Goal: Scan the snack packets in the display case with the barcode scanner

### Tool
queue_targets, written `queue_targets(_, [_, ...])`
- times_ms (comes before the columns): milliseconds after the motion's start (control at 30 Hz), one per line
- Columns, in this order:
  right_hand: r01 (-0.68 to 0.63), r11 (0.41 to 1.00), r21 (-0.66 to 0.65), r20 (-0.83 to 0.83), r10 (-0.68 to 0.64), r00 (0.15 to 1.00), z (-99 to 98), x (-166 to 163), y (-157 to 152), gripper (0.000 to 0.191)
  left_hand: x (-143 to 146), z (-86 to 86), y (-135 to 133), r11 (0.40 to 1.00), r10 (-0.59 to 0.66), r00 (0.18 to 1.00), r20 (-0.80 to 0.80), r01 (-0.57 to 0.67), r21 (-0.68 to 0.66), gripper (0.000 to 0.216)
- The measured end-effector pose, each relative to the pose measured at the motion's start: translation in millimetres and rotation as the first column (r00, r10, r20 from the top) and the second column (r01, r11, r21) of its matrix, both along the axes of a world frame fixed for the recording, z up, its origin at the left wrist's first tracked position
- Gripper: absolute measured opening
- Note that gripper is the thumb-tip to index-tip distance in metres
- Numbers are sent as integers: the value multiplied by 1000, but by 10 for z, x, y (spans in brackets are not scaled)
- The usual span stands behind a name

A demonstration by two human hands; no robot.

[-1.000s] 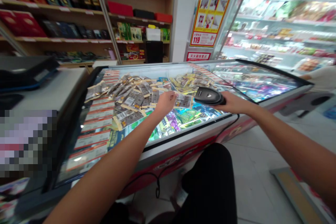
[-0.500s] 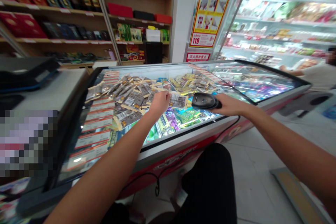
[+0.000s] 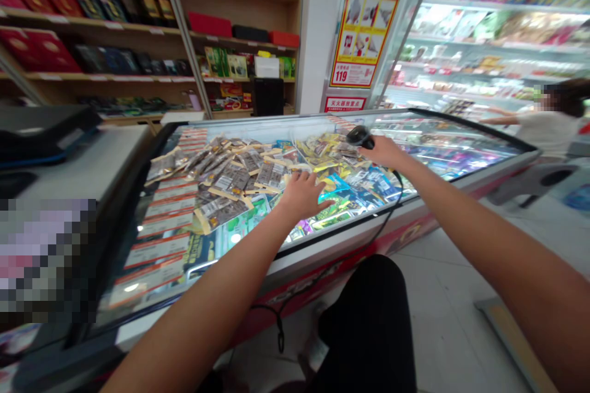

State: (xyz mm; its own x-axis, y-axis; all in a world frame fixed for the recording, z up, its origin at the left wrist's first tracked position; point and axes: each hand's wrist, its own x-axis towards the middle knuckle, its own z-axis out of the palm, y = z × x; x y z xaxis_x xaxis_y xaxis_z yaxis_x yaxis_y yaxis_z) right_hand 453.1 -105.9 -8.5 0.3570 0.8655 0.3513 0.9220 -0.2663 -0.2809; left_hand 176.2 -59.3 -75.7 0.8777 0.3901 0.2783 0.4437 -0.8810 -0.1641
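Observation:
My left hand [image 3: 302, 195] has its fingers spread, palm down and with nothing visible in it, over the glass top of a chest freezer [image 3: 271, 258]. Just beyond its fingertips lies a heap of small brown snack packets [image 3: 230, 178] with beige ends. In my right hand [image 3: 383, 151] is a black barcode scanner [image 3: 361, 136], raised beside a second pile of yellowish and brown packets [image 3: 322, 147]. The scanner's cable [image 3: 400, 187] hangs down from that hand over the freezer's front edge. Colourful packs [image 3: 375, 184] show under the glass.
White-and-orange price labels [image 3: 161, 227] line the freezer's left side. A counter [image 3: 120, 141] with a dark device stands at left. Shelves of boxes and bottles are behind. At right, a person [image 3: 546, 126] is by a lit display fridge [image 3: 483, 43]. My knee [image 3: 373, 319] is below.
My left hand has let go of a brown packet and spread its fingers, shifting right and nearer to me. The scanner in my right hand has moved away from me, toward the far pile.

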Motion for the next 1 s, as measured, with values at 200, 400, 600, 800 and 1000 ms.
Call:
queue_targets(200, [-56,985,-165,-107,39,994,-100,13,400,27,-140,107,49,969,245,969,19,-246,24,60])
queue_targets(400, [-292,937,-190,-338,217,916,-126,-238,236,29,-261,143,71,946,324,944,57,-323,-29,56])
queue_targets(600, [-402,894,-198,-543,242,804,-50,-485,-137,35,-247,57,111,999,52,998,20,-53,9,51])
queue_targets(800, [-366,929,-56,-739,208,641,59,-373,-420,33,-204,-14,175,998,-38,996,-80,33,-59,59])
queue_targets(1000, [-355,929,-109,-873,81,481,72,-261,-482,25,-187,6,115,999,-48,997,-55,47,-20,61])
